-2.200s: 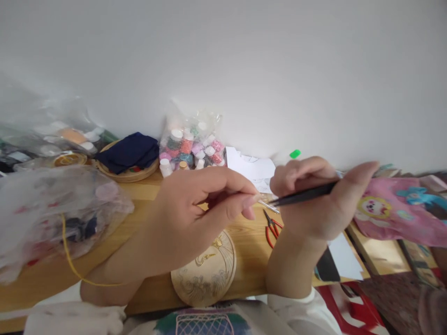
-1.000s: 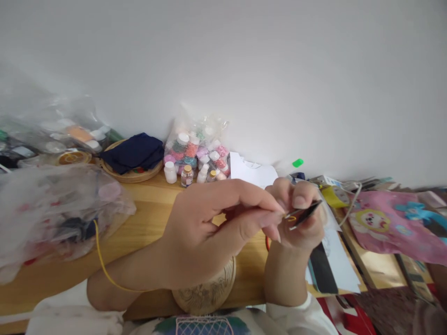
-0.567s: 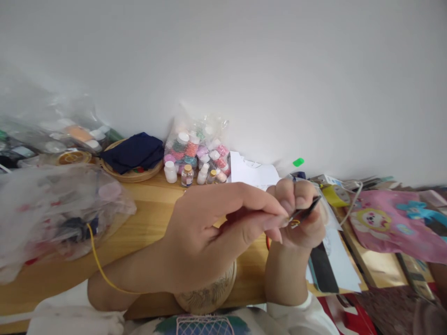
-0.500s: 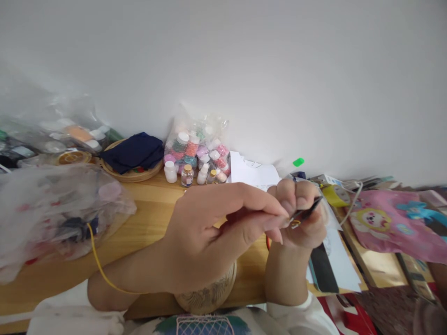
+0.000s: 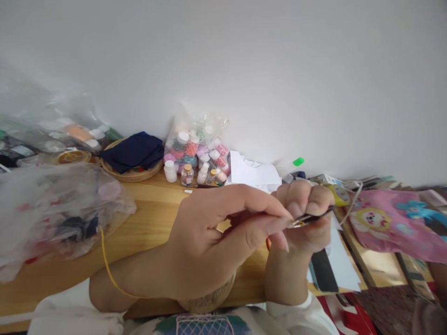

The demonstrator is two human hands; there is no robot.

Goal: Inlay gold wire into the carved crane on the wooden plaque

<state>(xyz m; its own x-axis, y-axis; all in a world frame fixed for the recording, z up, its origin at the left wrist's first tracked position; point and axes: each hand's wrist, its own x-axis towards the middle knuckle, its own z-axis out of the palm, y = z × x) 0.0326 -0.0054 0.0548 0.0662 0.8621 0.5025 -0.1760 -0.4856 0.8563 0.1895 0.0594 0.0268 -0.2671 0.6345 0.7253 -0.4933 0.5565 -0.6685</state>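
My left hand (image 5: 209, 242) reaches across from the left with thumb and forefinger pinched together. Something tiny at its fingertips is mostly hidden. My right hand (image 5: 305, 214) is curled closed around a slim black tool with bright metal tips (image 5: 316, 215), which looks like tweezers. Those tips meet the left fingertips, and a small yellow loop (image 5: 301, 224) shows there. A yellow cord (image 5: 106, 260) curves over my left forearm. Below my left hand sits a round beige object with fine dark lines (image 5: 209, 300), partly covered.
Bagged bead jars (image 5: 195, 144) and small bottles (image 5: 170, 171) line the wall. Dark blue cloth (image 5: 134, 151) lies on a round basket (image 5: 139, 177). A plastic bag (image 5: 52, 209) is at left; papers (image 5: 254, 173), a phone (image 5: 323, 270) and a pink pouch (image 5: 387, 223) lie right.
My right hand has moved slightly right, and the black tool lies flatter with its metal tips more visible. My left hand has followed a little to the right; the yellow cord has shifted right.
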